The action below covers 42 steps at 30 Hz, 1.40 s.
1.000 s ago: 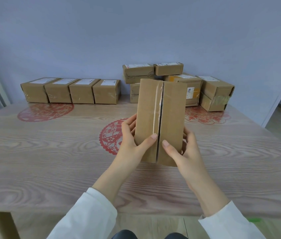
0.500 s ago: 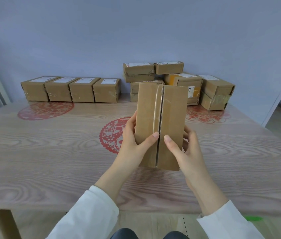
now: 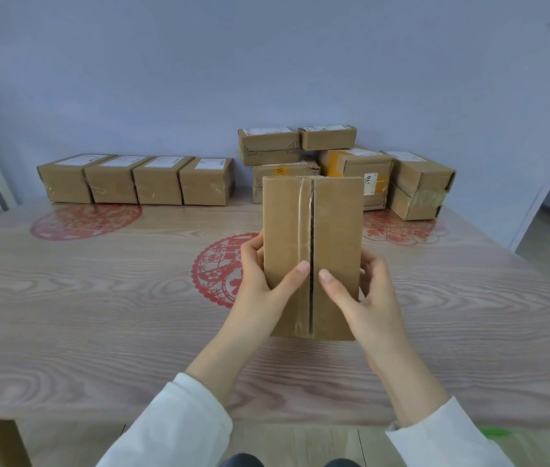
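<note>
Box (image 3: 334,251) held upright in both hands, over the desk (image 3: 98,315) mid-front, broad face toward camera. Can't tell if its bottom edge touches the desk.

Seam (image 3: 311,264) runs vertically down the centre of that face, taped, with a dark gap showing.

Left hand (image 3: 260,281): thumb flat on the face just left of the seam, fingers (image 3: 253,244) curled round the left edge, gripping.

Right hand (image 3: 371,298): thumb on the face just right of the seam, fingers curled behind the right edge, gripping.

Thumb tips are near each other, one on each side of the seam, not touching.

Behind: row of four boxes (image 3: 135,183) far left by the wall, untidy stack (image 3: 351,163) far right. Red paper-cut (image 3: 219,267) on the desk, partly hidden by the left hand.
</note>
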Each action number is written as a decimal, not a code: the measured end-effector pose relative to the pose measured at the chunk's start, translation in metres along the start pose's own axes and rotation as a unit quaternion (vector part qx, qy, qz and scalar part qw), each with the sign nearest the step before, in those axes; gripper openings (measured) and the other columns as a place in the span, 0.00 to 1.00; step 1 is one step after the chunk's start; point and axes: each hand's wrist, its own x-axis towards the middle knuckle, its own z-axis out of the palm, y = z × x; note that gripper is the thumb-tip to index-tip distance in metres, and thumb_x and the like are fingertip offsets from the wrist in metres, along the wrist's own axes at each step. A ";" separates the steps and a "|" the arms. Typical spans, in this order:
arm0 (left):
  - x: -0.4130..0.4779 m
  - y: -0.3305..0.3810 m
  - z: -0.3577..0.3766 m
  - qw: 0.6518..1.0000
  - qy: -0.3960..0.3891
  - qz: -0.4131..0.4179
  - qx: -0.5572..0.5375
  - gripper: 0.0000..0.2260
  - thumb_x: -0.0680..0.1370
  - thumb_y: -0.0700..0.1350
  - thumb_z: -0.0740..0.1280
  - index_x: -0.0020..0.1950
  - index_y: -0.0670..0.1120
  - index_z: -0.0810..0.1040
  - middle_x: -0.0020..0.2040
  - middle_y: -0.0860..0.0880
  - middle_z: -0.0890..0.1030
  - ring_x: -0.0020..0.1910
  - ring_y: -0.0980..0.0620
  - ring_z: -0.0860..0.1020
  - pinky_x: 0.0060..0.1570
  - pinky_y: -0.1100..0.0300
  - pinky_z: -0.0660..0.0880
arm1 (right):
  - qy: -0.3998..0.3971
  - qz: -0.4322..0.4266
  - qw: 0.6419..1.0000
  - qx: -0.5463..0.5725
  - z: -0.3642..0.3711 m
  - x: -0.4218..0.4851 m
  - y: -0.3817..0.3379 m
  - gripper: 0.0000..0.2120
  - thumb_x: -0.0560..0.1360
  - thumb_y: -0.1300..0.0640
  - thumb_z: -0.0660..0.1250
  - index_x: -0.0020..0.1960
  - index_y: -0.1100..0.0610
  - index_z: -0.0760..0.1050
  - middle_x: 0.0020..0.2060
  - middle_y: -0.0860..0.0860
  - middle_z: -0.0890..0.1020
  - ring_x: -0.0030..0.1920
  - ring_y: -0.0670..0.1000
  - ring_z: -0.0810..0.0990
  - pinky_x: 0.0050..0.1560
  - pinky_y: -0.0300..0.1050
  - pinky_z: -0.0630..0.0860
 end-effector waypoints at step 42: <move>-0.002 0.012 0.001 0.995 -0.011 0.085 0.052 0.38 0.66 0.55 0.68 0.73 0.50 0.58 0.59 0.59 0.73 0.52 0.72 0.74 0.47 0.76 0.72 | 0.002 -0.040 0.999 0.026 0.003 0.001 -0.009 0.31 0.64 0.37 0.68 0.62 0.45 0.62 0.53 0.38 0.75 0.48 0.28 0.75 0.45 0.23 0.71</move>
